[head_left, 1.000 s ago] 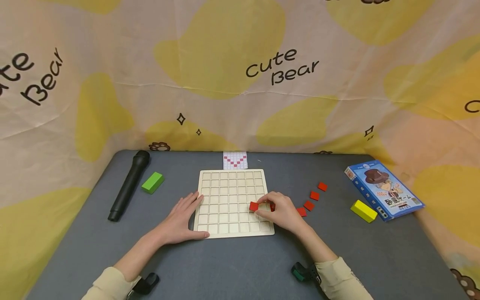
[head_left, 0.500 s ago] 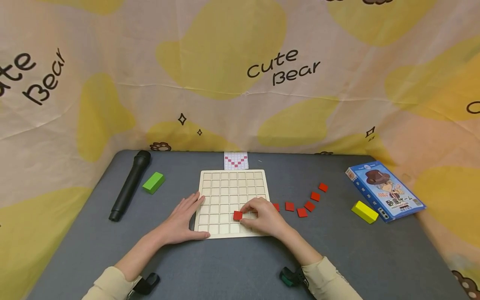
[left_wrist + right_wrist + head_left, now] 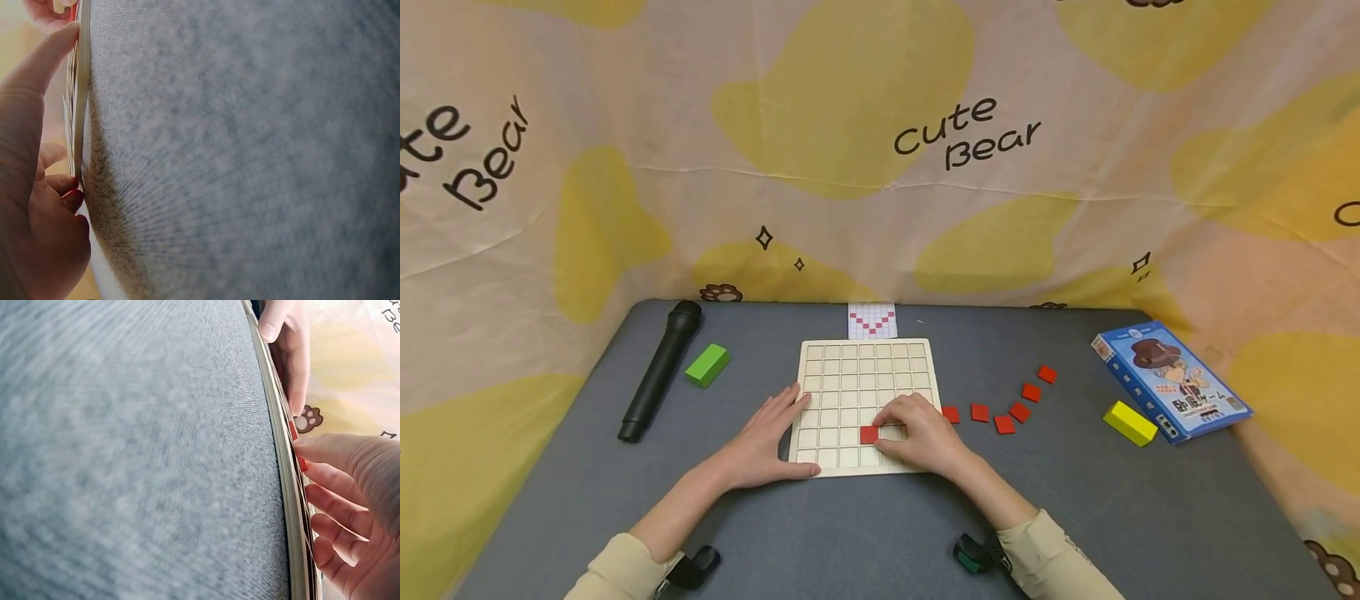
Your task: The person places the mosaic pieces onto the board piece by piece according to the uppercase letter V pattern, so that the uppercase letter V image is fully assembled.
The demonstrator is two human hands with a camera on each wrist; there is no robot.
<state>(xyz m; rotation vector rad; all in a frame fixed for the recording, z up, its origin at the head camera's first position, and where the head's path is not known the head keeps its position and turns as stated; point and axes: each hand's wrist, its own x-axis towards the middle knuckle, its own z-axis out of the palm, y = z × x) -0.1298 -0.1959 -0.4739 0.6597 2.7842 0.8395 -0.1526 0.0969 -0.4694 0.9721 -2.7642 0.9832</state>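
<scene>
And here is the right-hand grip (image 3: pixel 917 429), over the gridded board (image 3: pixel 868 367), thumb and fingers pinching a single red tile (image 3: pixel 868 435) by its right edge! That tile sits at the board's middle column, in the second row up from the near edge; whether it lies fully flat in its square, the pictures can't tell

Over on the board's left side, the left-hand grip (image 3: pixel 766 440) is spread wide and holds no tile, fingers against the left edge, thumb at the near left corner. Steady work on the board there!

Just off the board's right edge, six loose red tiles (image 3: pixel 1004 425) trail away in a bent line, the nearest right beside the board. Directly behind the board lies a pattern card (image 3: pixel 872 322), red squares printed in a V. To the board's left, a green block (image 3: pixel 707 366) and, farther out, a black microphone (image 3: pixel 659 372); well to its right, a yellow block (image 3: pixel 1130 423) and a blue box (image 3: pixel 1172 381). Under the board, the grey bench (image 3: pixel 835 533); beyond it hangs a patterned cloth (image 3: pixel 842 100) lettered "cute Bear"
</scene>
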